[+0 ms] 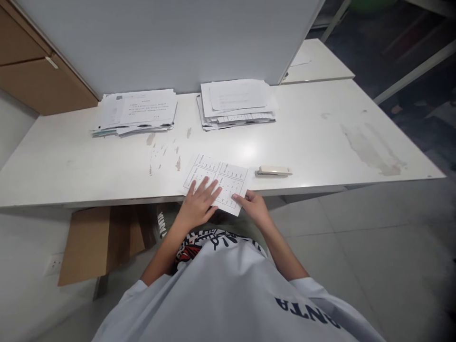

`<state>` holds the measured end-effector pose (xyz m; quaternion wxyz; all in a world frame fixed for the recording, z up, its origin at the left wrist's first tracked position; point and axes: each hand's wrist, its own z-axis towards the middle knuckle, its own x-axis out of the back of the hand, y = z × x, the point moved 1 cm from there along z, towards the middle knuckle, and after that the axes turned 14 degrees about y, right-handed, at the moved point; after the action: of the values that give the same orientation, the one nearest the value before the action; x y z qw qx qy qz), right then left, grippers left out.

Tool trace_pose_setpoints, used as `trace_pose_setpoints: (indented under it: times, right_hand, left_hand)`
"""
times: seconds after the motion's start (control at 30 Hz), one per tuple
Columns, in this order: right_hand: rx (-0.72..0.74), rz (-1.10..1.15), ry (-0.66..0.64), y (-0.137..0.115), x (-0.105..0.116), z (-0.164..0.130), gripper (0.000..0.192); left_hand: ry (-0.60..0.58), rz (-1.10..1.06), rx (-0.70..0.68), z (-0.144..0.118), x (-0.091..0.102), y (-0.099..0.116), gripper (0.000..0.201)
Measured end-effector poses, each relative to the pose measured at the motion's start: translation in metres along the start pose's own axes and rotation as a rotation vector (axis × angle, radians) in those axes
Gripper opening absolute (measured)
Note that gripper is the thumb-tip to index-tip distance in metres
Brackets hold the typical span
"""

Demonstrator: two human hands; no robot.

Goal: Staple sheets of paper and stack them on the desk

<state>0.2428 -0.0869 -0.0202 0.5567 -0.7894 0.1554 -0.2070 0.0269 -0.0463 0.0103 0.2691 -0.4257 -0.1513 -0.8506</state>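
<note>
My left hand [198,203] flat, fingers spread on printed sheet [216,183] at near desk [320,137] edge, right hand [253,205] pinching sheet's near-right corner, stapler [273,171] just beside to the right, two paper stacks [135,113] at back by partition.

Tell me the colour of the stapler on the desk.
The stapler is cream-white, seen in the head view.

Print on the printed sheet [217,183] is too small to read. The left hand [199,202] covers its lower-left part. The cabinet [32,71] is cut off at the upper-left frame edge.
</note>
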Motion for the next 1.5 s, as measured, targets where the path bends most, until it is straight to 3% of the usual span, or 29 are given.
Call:
trace_pose_setpoints:
  times: [0.1,0.23,0.33,0.43,0.5,0.57,0.73,0.97,1.1,1.33,1.5]
  right_hand:
    - [0.083,-0.076,-0.008,-0.002,0.000,-0.002,0.048]
    - [0.268,-0.248,0.045,-0.009,0.017,-0.003,0.049]
    - [0.473,-0.345,0.254,-0.020,0.043,0.004,0.052]
    - [0.802,-0.463,0.509,-0.028,0.065,0.023,0.046]
    - [0.999,-0.560,0.495,-0.025,0.070,0.041,0.044]
    - [1.094,-0.632,0.389,-0.016,0.069,0.057,0.045]
    - [1.178,-0.734,0.280,0.003,0.065,0.071,0.051]
    - [1.197,-0.795,0.226,0.001,0.058,0.061,0.043]
    - [1.155,-0.773,0.286,0.007,0.049,0.057,0.045]
    - [1.191,-0.730,0.376,0.022,0.040,0.062,0.051]
    - [1.165,-0.719,0.350,0.020,0.039,0.065,0.048]
  left_hand:
    - [-0.084,-0.067,-0.141,0.003,-0.010,0.013,0.051]
    - [-0.024,-0.054,-0.148,-0.001,-0.027,0.014,0.045]
    - [0.052,0.013,-0.072,-0.003,-0.039,0.017,0.043]
    - [0.105,0.054,0.027,0.002,-0.051,0.027,0.043]
    - [0.151,0.098,0.078,0.009,-0.061,0.035,0.042]
    - [0.174,0.127,0.102,0.017,-0.070,0.043,0.040]
    - [0.150,0.102,0.127,0.035,-0.086,0.057,0.040]
    - [0.079,-0.064,0.180,0.052,-0.086,0.063,0.047]
    - [0.069,-0.115,0.243,0.055,-0.087,0.065,0.049]
    - [0.035,-0.102,0.226,0.056,-0.085,0.064,0.049]
    - [0.049,-0.087,0.218,0.055,-0.083,0.063,0.050]
